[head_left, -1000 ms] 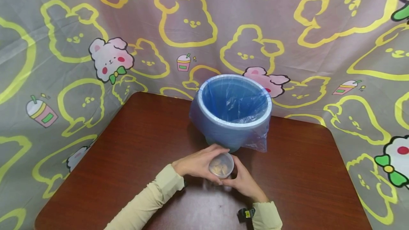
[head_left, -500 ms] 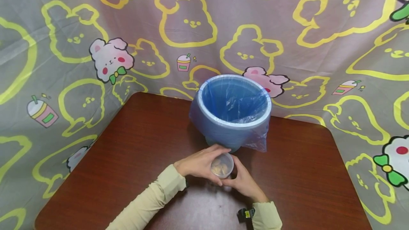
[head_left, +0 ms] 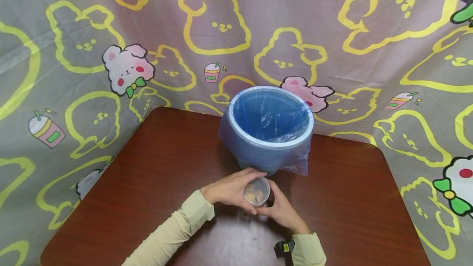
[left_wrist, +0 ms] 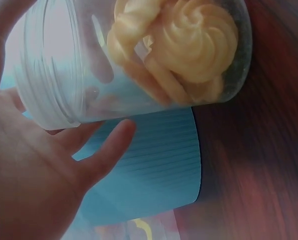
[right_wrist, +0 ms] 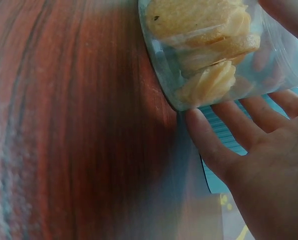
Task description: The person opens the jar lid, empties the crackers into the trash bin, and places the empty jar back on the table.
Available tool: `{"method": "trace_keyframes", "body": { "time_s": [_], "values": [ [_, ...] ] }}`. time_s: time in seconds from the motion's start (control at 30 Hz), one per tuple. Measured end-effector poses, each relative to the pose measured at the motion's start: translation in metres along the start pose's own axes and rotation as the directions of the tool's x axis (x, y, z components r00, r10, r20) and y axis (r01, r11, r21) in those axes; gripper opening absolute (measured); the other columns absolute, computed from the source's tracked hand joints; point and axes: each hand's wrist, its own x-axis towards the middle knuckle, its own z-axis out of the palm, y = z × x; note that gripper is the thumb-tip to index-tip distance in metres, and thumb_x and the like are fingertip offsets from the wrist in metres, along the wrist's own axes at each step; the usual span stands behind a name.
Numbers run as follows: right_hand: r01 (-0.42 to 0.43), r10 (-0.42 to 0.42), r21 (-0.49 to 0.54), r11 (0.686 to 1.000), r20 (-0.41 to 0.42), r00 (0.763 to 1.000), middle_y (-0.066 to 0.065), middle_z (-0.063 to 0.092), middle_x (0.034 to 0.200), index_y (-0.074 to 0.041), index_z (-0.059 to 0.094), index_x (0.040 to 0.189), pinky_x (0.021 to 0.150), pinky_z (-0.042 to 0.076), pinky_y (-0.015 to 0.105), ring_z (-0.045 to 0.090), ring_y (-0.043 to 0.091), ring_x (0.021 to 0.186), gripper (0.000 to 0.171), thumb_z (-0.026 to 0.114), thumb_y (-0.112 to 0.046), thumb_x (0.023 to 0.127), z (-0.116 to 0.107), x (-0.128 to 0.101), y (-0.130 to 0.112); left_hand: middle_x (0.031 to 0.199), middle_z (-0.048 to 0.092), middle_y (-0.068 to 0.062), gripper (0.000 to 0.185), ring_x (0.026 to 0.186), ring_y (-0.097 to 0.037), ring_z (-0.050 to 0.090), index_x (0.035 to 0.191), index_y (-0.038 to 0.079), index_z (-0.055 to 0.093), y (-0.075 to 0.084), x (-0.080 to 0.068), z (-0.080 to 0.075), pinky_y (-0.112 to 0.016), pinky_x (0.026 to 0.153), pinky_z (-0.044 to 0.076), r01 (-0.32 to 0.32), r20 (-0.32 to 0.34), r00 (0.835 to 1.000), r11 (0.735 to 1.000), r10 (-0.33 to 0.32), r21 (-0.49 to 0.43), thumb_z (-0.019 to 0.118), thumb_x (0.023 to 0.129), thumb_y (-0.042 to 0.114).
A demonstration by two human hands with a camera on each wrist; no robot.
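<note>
Near the person, at the middle of the brown surface (head_left: 155, 167), both hands hold one small clear jar (head_left: 256, 192) of pale cookies (left_wrist: 188, 45). The left hand (head_left: 229, 188) curls round its left side and the right hand (head_left: 281, 209) cups the right side, so each grip grasps the jar and keeps it steady. Just beyond stands a blue bin (head_left: 269, 130) with a plastic liner, its mouth open upward, before the cartoon curtain (head_left: 111, 32).

No readable words, brand names or numbers appear in any view. The backdrop cloth (head_left: 332, 32) carries only pictures: yellow bear outlines, pink bears and drink cups. The clear cookie jar (head_left: 256, 191) at 6 o'clock bears no label, nor does the blue lined bin (head_left: 258, 151).
</note>
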Motion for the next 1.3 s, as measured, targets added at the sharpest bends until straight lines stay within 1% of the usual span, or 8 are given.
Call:
{"method": "trace_keyframes", "body": {
  "time_s": [0.17, 0.4, 0.57, 0.67, 0.83, 1.07, 1.17, 1.3],
  "values": [
    [-0.007, 0.007, 0.005, 1.000, 0.006, 1.000, 0.015, 0.051, 0.137, -0.003, 0.040, 0.141, 0.100, 0.044, 0.036, 0.049, 0.031, 0.124, 0.086, 0.086, -0.012, 0.069, 0.000, 0.000, -0.001, 0.133, 0.050, 0.000, 0.106, 0.118, -0.011, 0.051, 0.147, 0.018, 0.038, -0.001, 0.000, 0.000, -0.027, 0.102, 0.044, -0.002, 0.004, 1.000, 1.000, 0.002, 0.011, 0.089, 0.060, 0.047],
    [-0.007, 0.007, 0.024, 1.000, 0.007, 1.000, 0.017, 0.049, 0.138, -0.003, 0.039, 0.141, 0.099, 0.045, 0.039, 0.049, 0.034, 0.124, 0.087, 0.086, -0.011, 0.069, 0.000, 0.001, -0.002, 0.132, 0.050, -0.001, 0.104, 0.116, -0.012, 0.052, 0.147, 0.018, 0.038, -0.002, -0.003, -0.002, -0.026, 0.101, 0.044, -0.001, 0.008, 1.000, 1.000, 0.001, -0.009, 0.090, 0.060, 0.044],
    [0.008, -0.008, 0.013, 1.000, -0.001, 1.000, 0.017, 0.050, 0.138, -0.002, 0.039, 0.141, 0.096, 0.046, 0.037, 0.051, 0.034, 0.121, 0.088, 0.087, -0.012, 0.068, 0.001, 0.001, 0.001, 0.133, 0.049, -0.001, 0.103, 0.117, -0.013, 0.053, 0.147, 0.017, 0.038, -0.004, -0.005, -0.004, -0.026, 0.100, 0.045, -0.013, 0.008, 1.000, 1.000, 0.013, -0.005, 0.088, 0.062, 0.044],
    [0.016, -0.016, 0.012, 1.000, -0.008, 1.000, 0.016, 0.050, 0.137, -0.004, 0.039, 0.141, 0.095, 0.047, 0.035, 0.051, 0.034, 0.120, 0.089, 0.087, -0.011, 0.067, 0.003, 0.003, 0.013, 0.134, 0.049, -0.001, 0.101, 0.119, -0.012, 0.052, 0.147, 0.016, 0.038, -0.006, -0.007, -0.005, -0.027, 0.101, 0.044, -0.017, 0.005, 1.000, 1.000, 0.017, 0.000, 0.088, 0.064, 0.044],
    [0.025, -0.024, 0.020, 0.999, -0.015, 1.000, 0.011, 0.051, 0.137, -0.012, 0.039, 0.141, 0.095, 0.047, 0.029, 0.052, 0.029, 0.120, 0.090, 0.089, -0.014, 0.066, 0.006, 0.006, 0.035, 0.135, 0.050, -0.002, 0.097, 0.122, -0.012, 0.051, 0.147, 0.015, 0.038, -0.008, -0.012, -0.007, -0.028, 0.104, 0.043, -0.029, 0.000, 1.000, 1.000, 0.029, 0.002, 0.086, 0.067, 0.042],
    [0.029, -0.029, 0.062, 0.998, -0.002, 1.000, 0.009, 0.051, 0.137, -0.016, 0.041, 0.140, 0.094, 0.046, 0.025, 0.054, 0.029, 0.119, 0.089, 0.089, -0.024, 0.066, 0.005, 0.006, 0.040, 0.135, 0.052, -0.003, 0.092, 0.123, -0.012, 0.050, 0.145, 0.013, 0.040, -0.012, -0.016, -0.011, -0.029, 0.104, 0.043, -0.042, -0.002, 0.999, 0.999, 0.042, -0.025, 0.085, 0.069, 0.038],
    [0.023, -0.023, 0.055, 0.998, -0.004, 1.000, 0.010, 0.051, 0.138, -0.015, 0.040, 0.141, 0.093, 0.047, 0.026, 0.054, 0.030, 0.119, 0.089, 0.089, -0.023, 0.067, 0.005, 0.006, 0.038, 0.135, 0.052, -0.003, 0.091, 0.124, -0.012, 0.050, 0.145, 0.012, 0.041, -0.013, -0.018, -0.013, -0.030, 0.105, 0.043, -0.042, -0.005, 0.999, 0.998, 0.042, -0.039, 0.086, 0.070, 0.037],
    [0.019, -0.019, 0.024, 1.000, -0.013, 1.000, 0.013, 0.051, 0.138, -0.010, 0.039, 0.142, 0.093, 0.047, 0.028, 0.053, 0.032, 0.120, 0.089, 0.088, -0.017, 0.067, 0.005, 0.006, 0.036, 0.138, 0.051, -0.002, 0.090, 0.127, -0.012, 0.049, 0.145, 0.013, 0.041, -0.014, -0.020, -0.014, -0.032, 0.106, 0.042, -0.016, -0.001, 1.000, 0.999, 0.016, -0.052, 0.085, 0.071, 0.037]
  ]
}}
